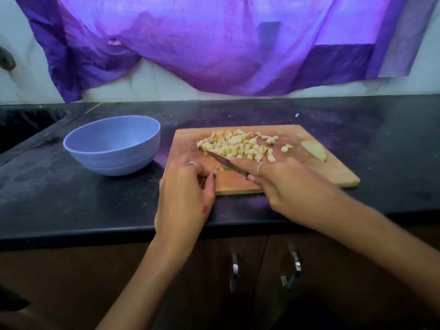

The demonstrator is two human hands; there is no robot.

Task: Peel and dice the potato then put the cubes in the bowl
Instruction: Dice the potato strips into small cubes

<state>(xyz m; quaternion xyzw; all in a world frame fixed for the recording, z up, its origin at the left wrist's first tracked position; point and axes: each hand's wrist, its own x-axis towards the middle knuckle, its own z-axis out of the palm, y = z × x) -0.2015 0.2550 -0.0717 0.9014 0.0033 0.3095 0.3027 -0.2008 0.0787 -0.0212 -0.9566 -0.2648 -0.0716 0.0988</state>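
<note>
Progress: mostly diced; potato cubes (pixel 238 145) piled mid wooden board (pixel 309 172), one uncut potato wedge (pixel 314 150) at rt edge.
Left: bowl (pixel 112 145) beside board, nothing in it yet.
Hands: right hand (pixel 281 184) grips knife (pixel 226 163); left hand (pixel 188 186) curled over sthg small, can't tell what.
Textures: cubes pale, blocky; bowl smooth lavender plastic-ish.

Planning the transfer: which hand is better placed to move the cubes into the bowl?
Probably the left hand. It lies on the bowl side of the cutting board, near the potato cubes, while the right hand grips the knife.
</note>
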